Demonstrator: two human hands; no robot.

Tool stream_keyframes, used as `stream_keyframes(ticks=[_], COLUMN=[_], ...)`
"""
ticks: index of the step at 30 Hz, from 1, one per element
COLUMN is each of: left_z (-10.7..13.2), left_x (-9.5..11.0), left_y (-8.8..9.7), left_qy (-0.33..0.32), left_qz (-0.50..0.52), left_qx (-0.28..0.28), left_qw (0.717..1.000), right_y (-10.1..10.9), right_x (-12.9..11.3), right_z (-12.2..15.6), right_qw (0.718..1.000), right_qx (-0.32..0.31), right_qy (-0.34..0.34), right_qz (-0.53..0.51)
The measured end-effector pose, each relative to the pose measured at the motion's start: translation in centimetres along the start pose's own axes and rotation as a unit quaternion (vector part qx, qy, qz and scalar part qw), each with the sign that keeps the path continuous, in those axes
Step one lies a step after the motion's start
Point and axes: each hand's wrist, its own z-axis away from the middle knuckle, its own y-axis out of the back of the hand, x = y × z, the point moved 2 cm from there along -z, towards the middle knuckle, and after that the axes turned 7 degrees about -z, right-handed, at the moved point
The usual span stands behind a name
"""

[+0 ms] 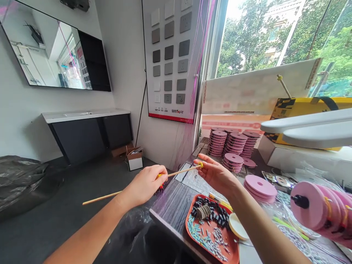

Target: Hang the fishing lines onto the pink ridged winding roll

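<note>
My left hand (148, 183) is closed around a thin wooden stick (181, 171), which runs out past both sides of the fist. Small yellow, red and black pieces show just below its fingers, partly hidden by the hand. A yellow knob (201, 165) caps the stick's right end. My right hand (217, 174) is beside this knob, palm turned inward and fingers stretched out; the knob lies against or just in front of the fingers. Below, an orange-red tray (189, 231) on the table holds black pieces, a ribbed brownish coil (203, 212), teal tubes and small silvery parts.
Pink spools (232, 143) are stacked at the table's back, with pink discs (260, 187) nearer. More spools (310, 205) lie at right under white lamp-like arms (316, 123). A roll of tape (238, 225) touches the tray. Pink threads (195, 84) hang by the window.
</note>
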Motion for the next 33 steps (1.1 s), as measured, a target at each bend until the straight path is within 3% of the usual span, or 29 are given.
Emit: stream_keyframes(ticks=[17, 25, 29, 33], left_z=[-0.2, -0.8, -1.1, -1.5], left_x=[0.1, 0.8, 1.7, 2.2], left_y=[-0.1, -1.6, -2.5, -2.8], left_qy=[0.003, 0.022, 0.024, 0.008], left_qz=[-0.018, -0.057, -0.099, -0.124], left_qx=[0.016, 0.073, 0.105, 0.116], left_qw=[1.0, 0.995, 0.989, 0.985], right_y=[-1.5, -2.6, -3.4, -3.6], right_x=[1.1, 2.6, 3.8, 4.2], right_z=[0.9, 1.1, 0.9, 1.0], right_qw=[0.984, 0.948, 0.939, 0.948], right_qx=[0.137, 0.223, 0.25, 0.248], right_qy=[0.102, 0.205, 0.199, 0.159], right_qz=[-0.055, -0.094, -0.123, -0.124])
